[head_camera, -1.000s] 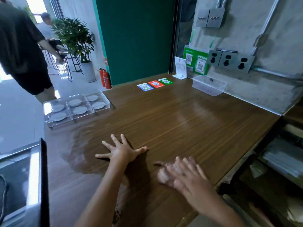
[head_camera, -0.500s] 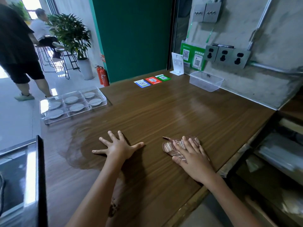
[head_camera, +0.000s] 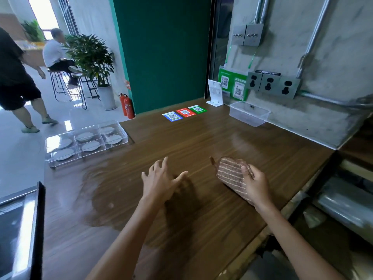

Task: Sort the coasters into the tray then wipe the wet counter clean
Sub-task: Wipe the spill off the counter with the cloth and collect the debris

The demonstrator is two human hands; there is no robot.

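Note:
A clear compartment tray [head_camera: 50, 156] sits at the counter's far left edge with several round white coasters [head_camera: 90, 145] in its cells. A wet patch [head_camera: 101, 190] darkens the brown wooden counter [head_camera: 201, 142] in front of the tray. My right hand [head_camera: 255, 183] grips a brown striped cloth [head_camera: 230, 174], lifted off the counter at the near right. My left hand [head_camera: 159, 180] hovers just above the wood beside the wet patch, fingers spread and holding nothing.
A clear plastic box [head_camera: 249, 116] stands against the back wall under the sockets. Three QR code cards [head_camera: 184, 113] lie at the far edge, a white sign stand [head_camera: 215, 96] behind them. A dark screen [head_camera: 20, 229] rises at the near left. Two people are beyond the counter.
My right hand pressed onto the cloth, then closed round it and raised it. My left hand lifted from flat on the counter.

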